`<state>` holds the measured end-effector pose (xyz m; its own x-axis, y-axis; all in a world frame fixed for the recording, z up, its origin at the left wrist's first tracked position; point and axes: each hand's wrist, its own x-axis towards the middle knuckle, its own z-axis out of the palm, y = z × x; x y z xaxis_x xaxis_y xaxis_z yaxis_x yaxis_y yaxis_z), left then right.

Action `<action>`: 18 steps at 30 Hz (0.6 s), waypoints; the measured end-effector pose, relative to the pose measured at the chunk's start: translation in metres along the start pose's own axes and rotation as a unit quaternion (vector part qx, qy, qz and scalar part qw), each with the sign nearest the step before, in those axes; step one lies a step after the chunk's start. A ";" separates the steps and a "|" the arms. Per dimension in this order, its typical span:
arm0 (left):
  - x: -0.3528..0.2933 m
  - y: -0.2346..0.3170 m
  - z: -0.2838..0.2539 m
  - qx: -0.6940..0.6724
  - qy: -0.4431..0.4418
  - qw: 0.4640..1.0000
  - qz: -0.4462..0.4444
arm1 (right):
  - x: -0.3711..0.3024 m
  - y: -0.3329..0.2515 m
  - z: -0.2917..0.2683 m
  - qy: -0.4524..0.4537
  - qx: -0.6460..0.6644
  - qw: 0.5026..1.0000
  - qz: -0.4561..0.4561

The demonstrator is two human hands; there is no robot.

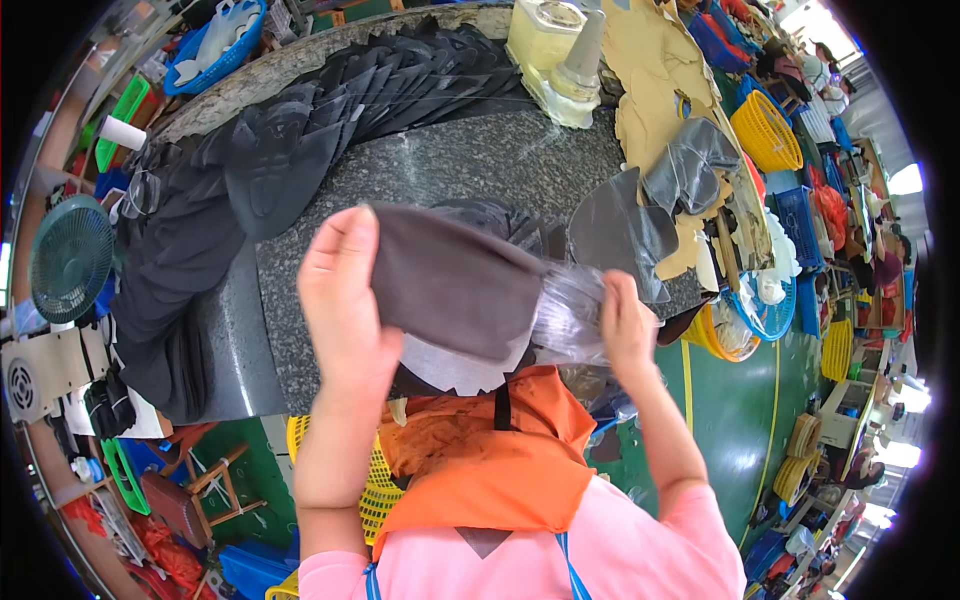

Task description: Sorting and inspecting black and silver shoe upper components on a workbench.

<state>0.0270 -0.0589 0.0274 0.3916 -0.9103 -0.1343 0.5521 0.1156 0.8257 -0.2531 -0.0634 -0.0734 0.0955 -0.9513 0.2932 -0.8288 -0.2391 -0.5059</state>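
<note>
Dark brown piece (455,285) with a bit of a sheen, up in midair over the near part of the bench, slanting down to the right, pale notched backing (470,376) poking out underneath. Left hand (350,300) clamped on its left end. Right hand (628,325) closed on crinkly clear film (572,315) at the other end. Probably gripped at opposite ends to keep things stretched out between. Held close above the orange apron (500,450), likely for an easy reach.

Further out, speckled stone bench top (440,160), plus a big arc of black cut pieces (290,140) overlapped like shingles, presumably for easy grabbing one by one. Off to the right, shiny film-covered dark shapes (690,165) by torn cardboard (650,70). At the far edge, grubby yellowish pot (535,45), maybe parked there to be out of the way.

Murky bits: right fingertips smeared by blur. Can't tell whether film and brown piece stuck together or just overlapping. More dark stuff half hidden behind. Yellow basket (375,500) mostly blocked by forearm and apron.
</note>
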 end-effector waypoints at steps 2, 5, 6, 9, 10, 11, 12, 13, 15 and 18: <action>0.002 0.008 0.007 0.055 -0.028 0.997 -0.043 | 0.000 0.006 -0.036 -0.084 -0.176 0.980 -0.040; -0.032 0.017 0.027 0.284 -0.175 0.943 0.009 | 0.012 -0.064 -0.068 -0.036 0.034 0.978 -0.203; -0.039 0.015 0.027 0.369 -0.274 0.878 0.132 | 0.009 -0.070 -0.066 -0.195 0.232 0.944 -0.130; -0.074 -0.001 0.031 0.426 -0.502 0.728 0.193 | 0.002 -0.070 -0.039 -0.258 0.845 0.214 0.417; -0.069 0.002 0.027 0.371 -0.495 0.749 0.237 | 0.014 -0.103 -0.054 -0.256 0.772 0.392 0.430; -0.063 0.004 0.013 0.315 -0.483 0.769 0.277 | 0.024 -0.129 -0.068 -0.247 0.671 0.554 0.426; -0.062 -0.009 -0.017 0.240 -0.313 0.884 0.252 | 0.014 -0.083 -0.055 -0.290 0.866 0.281 0.295; -0.060 -0.024 -0.042 0.157 -0.127 0.956 0.212 | 0.012 -0.082 -0.064 -0.285 0.839 0.383 0.260; -0.062 -0.013 -0.036 -0.027 -0.169 0.985 -0.028 | 0.006 -0.077 -0.054 -0.245 0.847 0.441 0.167; -0.085 -0.019 -0.025 -0.153 -0.063 0.912 -0.376 | 0.004 -0.073 -0.042 -0.258 0.844 0.450 0.137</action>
<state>0.0014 0.0256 0.0091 -0.2597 -0.8145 -0.5188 0.8165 -0.4721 0.3325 -0.2151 -0.0411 -0.0015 0.5937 -0.8043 0.0261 0.7096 0.5080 -0.4882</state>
